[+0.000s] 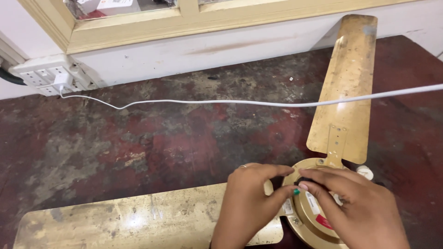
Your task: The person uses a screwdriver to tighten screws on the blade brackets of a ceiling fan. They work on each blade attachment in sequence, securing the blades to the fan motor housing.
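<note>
Two bare hands meet at the near edge of a worn red-and-grey desk (152,138), over the round gold metal hub of a ceiling fan (308,216). At left, one tarnished gold fan blade (138,221) lies flat along the near edge. Beside it, the left hand (247,203), a ring on one finger, pinches a small green-tipped part (296,191) against the hub's dark centre. At right, the right hand (355,207) curls over the hub, fingertips touching the same spot. A second gold blade (346,87) runs toward the far wall. A white cable (230,102) crosses from a white wall socket strip (50,76) at far left.
</note>
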